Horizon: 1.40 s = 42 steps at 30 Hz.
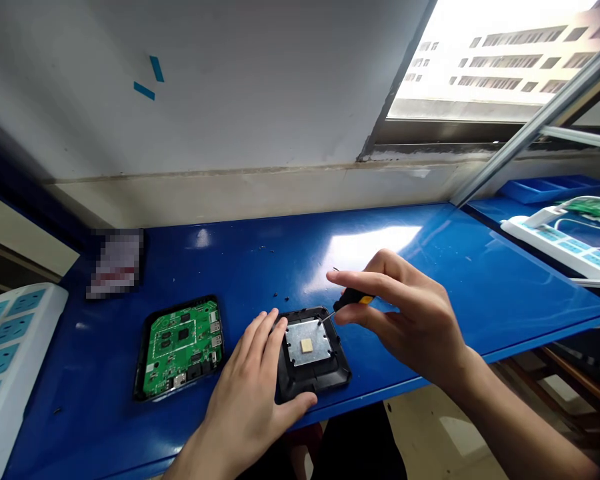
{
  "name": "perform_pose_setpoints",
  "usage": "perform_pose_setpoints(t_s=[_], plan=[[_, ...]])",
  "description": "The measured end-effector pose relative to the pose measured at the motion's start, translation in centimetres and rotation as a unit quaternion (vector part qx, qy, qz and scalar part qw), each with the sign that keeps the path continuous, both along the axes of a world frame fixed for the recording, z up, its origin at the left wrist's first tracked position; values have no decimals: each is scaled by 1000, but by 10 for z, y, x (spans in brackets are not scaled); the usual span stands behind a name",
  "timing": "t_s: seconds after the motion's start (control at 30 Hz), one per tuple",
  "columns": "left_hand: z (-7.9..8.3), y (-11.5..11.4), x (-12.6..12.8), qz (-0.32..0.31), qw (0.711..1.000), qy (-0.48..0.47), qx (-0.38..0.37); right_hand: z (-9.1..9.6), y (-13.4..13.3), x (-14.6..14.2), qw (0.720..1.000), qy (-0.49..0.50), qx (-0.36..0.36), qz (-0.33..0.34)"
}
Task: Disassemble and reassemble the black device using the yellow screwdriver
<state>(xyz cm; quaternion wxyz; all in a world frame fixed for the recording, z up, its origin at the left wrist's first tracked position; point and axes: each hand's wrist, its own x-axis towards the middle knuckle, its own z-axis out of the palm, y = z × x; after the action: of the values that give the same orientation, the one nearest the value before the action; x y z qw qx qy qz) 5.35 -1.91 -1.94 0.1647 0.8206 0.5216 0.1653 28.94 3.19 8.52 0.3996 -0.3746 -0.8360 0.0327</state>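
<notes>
Near the lower centre of the frame, a black plastic device cover [316,385] lies on a blue tabletop [240,267], with a silver metal plate [319,332] set in it and a small beige square pad [307,345] on the plate. The right hand [415,320], right of centre, pinches the black-and-yellow handle of a screwdriver [354,298] between thumb and fingers, its index finger extended beyond the handle. The slanted shaft runs down to the plate's upper-right corner; whether the tip sits in a screw head is too small to tell. The left hand [253,390] lies over the cover's left edge, fingers extended close together and thumb spread apart toward the lower edge. Left of that hand, a green circuit board [170,360] sits in a black casing [139,377]. Two small dark screws [275,295] lie just above the cover. A white power strip [43,333] with blue sockets fills the lower left; a second power strip [570,245] and a blue compartment tray [535,190] are at the right, below a window [490,67].
</notes>
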Motion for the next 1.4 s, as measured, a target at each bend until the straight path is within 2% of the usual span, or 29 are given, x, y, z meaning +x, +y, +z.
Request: perform_pose_setpoints(t_s=[0.2, 0.47, 0.67, 0.9, 1.0, 1.13, 1.23, 1.4], plan=[[2, 0, 1, 1, 1000, 2, 4, 3, -6, -1, 996, -1, -67, 55], [2, 1, 1, -3, 1000, 11, 6, -3, 0, -1, 1000, 2, 24, -10], [3, 1, 2, -3, 1000, 10, -1, -3, -6, 5, 996, 16, -78, 44], [4, 0, 1, -1, 1000, 11, -6, -3, -1, 2, 999, 37, -25, -20], [5, 0, 1, 2, 1000, 4, -10, -4, -1, 3, 1000, 22, 10, -8], [4, 0, 2, 1, 1000, -1, -3, -2, -9, 3, 998, 17, -47, 37], [3, 0, 2, 0, 1000, 2, 1, 0, -10, 1, 999, 25, -41, 21], [3, 0, 2, -3, 1000, 16, 1, -2, 1, -3, 999, 46, 21, -16]])
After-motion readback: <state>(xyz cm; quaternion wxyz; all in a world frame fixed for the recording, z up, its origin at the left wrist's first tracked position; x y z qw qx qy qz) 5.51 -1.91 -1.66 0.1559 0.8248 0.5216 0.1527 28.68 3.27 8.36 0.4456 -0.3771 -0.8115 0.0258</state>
